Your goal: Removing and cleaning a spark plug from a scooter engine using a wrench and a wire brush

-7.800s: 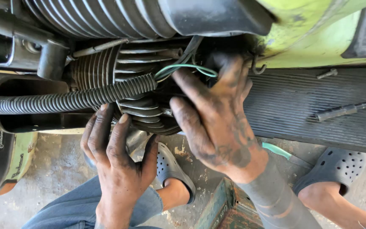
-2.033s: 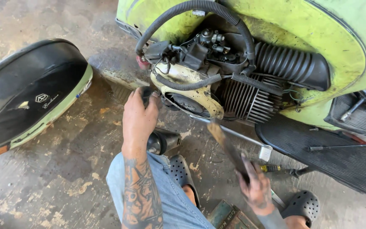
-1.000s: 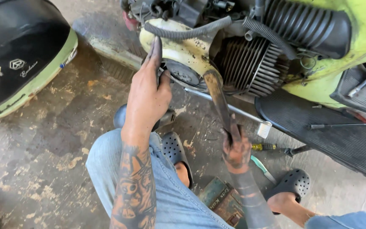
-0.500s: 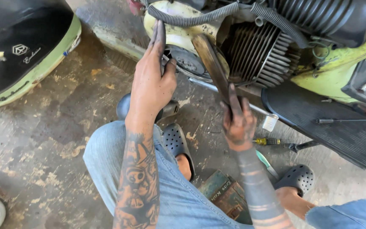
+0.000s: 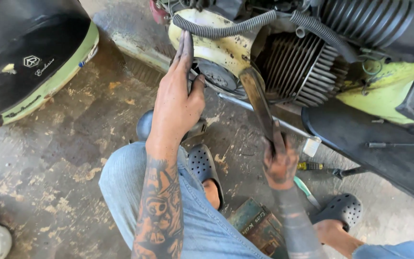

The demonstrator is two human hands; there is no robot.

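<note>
Stained concrete floor (image 5: 73, 144) under scooter engine (image 5: 288, 62)

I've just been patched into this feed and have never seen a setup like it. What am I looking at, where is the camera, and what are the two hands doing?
The camera sits on the person's head and looks down at their own hands. They crouch on a stained concrete floor beside a green scooter with its finned engine exposed. The left hand presses flat against the cream engine cover. The right hand grips the lower end of a long dark lever that runs up to the engine. A removed side panel lies at left, a screwdriver near the right hand.
</note>
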